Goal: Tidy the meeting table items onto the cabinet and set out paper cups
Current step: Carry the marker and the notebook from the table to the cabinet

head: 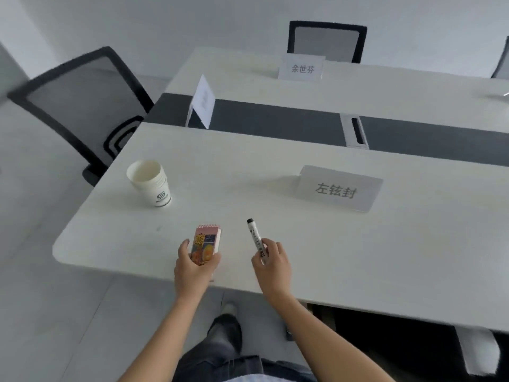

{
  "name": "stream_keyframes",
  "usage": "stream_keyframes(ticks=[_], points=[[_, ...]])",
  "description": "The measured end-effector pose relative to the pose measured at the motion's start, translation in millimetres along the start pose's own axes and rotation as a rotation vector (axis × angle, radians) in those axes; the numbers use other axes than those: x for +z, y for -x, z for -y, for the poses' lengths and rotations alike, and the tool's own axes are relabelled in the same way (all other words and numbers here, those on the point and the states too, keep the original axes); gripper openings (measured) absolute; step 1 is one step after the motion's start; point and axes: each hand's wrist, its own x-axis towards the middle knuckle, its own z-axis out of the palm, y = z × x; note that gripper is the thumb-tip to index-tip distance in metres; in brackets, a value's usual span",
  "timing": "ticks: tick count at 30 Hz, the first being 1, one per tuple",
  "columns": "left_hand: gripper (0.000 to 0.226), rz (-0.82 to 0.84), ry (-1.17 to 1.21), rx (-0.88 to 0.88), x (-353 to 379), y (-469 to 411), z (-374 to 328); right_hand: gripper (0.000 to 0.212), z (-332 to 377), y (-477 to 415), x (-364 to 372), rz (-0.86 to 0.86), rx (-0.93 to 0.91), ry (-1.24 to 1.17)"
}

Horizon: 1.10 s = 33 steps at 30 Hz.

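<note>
My left hand (194,267) grips the near end of a small spiral notepad (207,242) with a colourful cover, at the front edge of the white meeting table (275,161). My right hand (271,264) holds a black-capped marker (255,238) by its lower half, with the cap pointing away from me. A stack of white paper cups (150,183) with a dark logo stands on the table's left part, apart from both hands.
A clear name plate (338,190) stands right of centre, another name plate (301,68) on the far side, and a folded card (202,102) on the dark centre strip (275,119). Black mesh chairs stand at the left (82,106) and behind the table (326,41).
</note>
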Motion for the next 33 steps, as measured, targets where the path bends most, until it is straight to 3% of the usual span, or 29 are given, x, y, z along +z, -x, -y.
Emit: stream_keyframes(ticks=[4, 12, 19, 23, 29, 33], points=[[0.076, -0.167, 0.046, -0.078, -40.6, 46.4, 47.5, 0.031, 7.3, 50.5, 14.7, 0.163, -0.085, -0.035], [0.074, -0.426, 0.128, -0.230, -117.8, 116.8, 131.7, 0.035, 16.3, 124.3, 35.8, 0.367, -0.166, 0.029], [0.072, -0.410, 0.278, -0.302, -169.8, 147.7, 184.8, 0.030, 57.9, 182.5, 90.9, 0.416, -0.231, 0.052], [0.073, -0.516, 0.293, -0.325, -247.6, 177.1, 232.7, 0.028, 105.1, 244.3, 151.8, 0.478, -0.299, 0.043], [0.073, -0.845, 0.297, -0.418, -375.3, 229.2, 318.4, 0.031, 151.5, 365.4, 240.6, 0.771, -0.481, 0.212], [0.071, -0.955, 0.370, -0.463, -424.6, 246.7, 351.7, 0.029, 176.3, 400.3, 269.2, 0.841, -0.519, 0.273]])
